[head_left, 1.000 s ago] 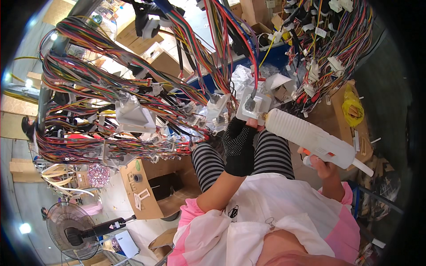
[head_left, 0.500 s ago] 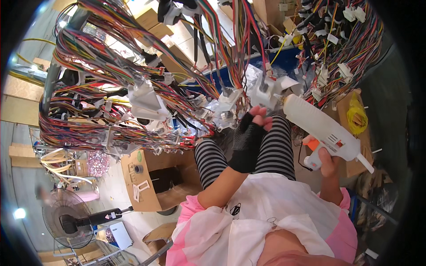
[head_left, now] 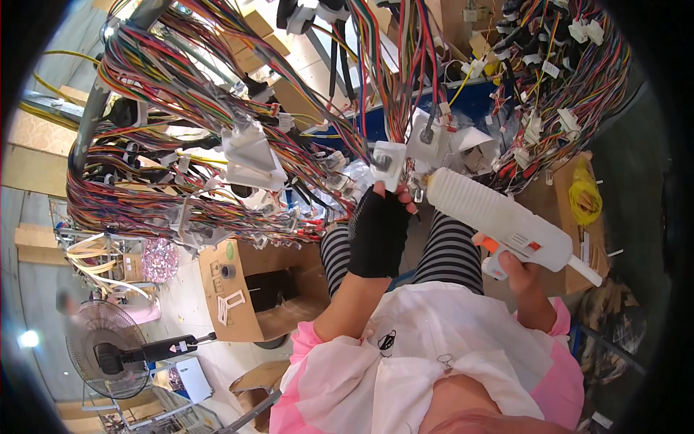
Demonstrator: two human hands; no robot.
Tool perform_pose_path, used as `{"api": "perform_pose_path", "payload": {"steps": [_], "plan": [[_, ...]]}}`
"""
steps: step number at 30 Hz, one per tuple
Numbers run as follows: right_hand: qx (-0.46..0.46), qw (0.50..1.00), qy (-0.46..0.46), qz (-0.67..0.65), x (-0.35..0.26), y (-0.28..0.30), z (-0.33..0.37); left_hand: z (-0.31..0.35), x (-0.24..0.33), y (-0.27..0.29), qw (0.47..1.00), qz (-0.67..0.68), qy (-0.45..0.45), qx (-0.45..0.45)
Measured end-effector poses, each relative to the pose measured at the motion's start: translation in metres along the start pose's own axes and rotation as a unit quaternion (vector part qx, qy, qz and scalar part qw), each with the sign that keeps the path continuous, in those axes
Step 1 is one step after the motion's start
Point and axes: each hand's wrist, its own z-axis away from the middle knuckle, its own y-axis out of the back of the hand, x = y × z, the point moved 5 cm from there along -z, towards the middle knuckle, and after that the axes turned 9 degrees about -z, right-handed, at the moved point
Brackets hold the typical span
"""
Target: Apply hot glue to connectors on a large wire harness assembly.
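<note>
My left hand (head_left: 382, 235), in a black fingerless glove, is closed with its fingertips at the lower edge of a white plastic connector housing (head_left: 389, 163). Several coloured wires run up out of that housing. In my right hand (head_left: 519, 275) is a white hot glue gun (head_left: 499, 214) with an orange trigger, gripped by its handle. A white glue stick (head_left: 584, 270) sticks out of its rear end. The gun's nozzle points left, a short way right of the held housing. Another white housing (head_left: 428, 139) hangs just above the nozzle.
Thick bundles of coloured wires (head_left: 155, 87) hang from a grey rail on the left; more wires (head_left: 589, 94) hang at the right. Below left stand an open cardboard box (head_left: 235, 318) and a black fan (head_left: 108, 354). A yellow bundle (head_left: 584, 194) lies at the right.
My left hand has moved left and now grips the white housing, where before its fingers were off it. The glue gun has swung left and slightly down, its nozzle nearer that hand.
</note>
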Motion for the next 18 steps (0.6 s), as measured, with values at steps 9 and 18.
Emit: {"api": "perform_pose_path", "payload": {"steps": [9,18], "plan": [[-0.038,0.995,0.019,0.089,-0.007,-0.011,-0.007,0.007,0.007,-0.009,0.992,-0.023,-0.042,-0.117],[-0.009,1.0,0.017,0.024,-0.006,-0.016,-0.009,0.019,0.018,-0.027,0.989,-0.127,-0.064,-0.05]]}}
